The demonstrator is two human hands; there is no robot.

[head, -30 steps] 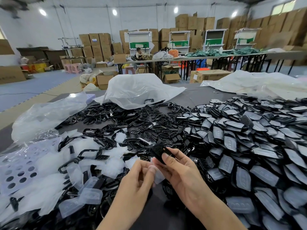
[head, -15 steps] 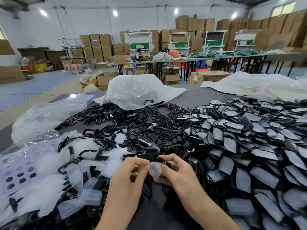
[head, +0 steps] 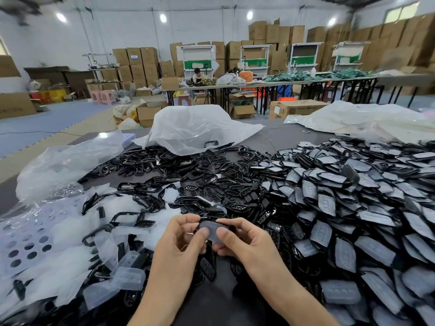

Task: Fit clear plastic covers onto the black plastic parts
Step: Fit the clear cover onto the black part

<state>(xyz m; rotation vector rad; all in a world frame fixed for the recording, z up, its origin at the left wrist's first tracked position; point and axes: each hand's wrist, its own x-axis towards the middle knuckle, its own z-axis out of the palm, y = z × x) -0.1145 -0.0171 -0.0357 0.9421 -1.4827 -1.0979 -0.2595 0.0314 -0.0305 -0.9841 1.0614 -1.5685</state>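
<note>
Both hands hold one piece just above the table's near edge. A clear plastic cover point(head: 212, 228) lies over a black plastic part point(head: 231, 228), whose dark rim shows around it. My left hand point(head: 181, 241) pinches the piece from the left, thumb pressed on the cover. My right hand point(head: 244, 241) grips it from the right, thumb on the cover too. Loose clear covers point(head: 127, 277) lie piled at the left. Bare black parts point(head: 211, 191) are scattered in the middle.
A big heap of covered black parts point(head: 341, 203) fills the right side of the dark table point(head: 277, 137). Clear plastic bags point(head: 195, 128) lie at the back and left. A perforated white sheet point(head: 26, 243) sits at the far left. Cartons and work tables stand behind.
The hands came together: the left hand brought the clear cover onto the black part held by the right, and both thumbs now press on it.
</note>
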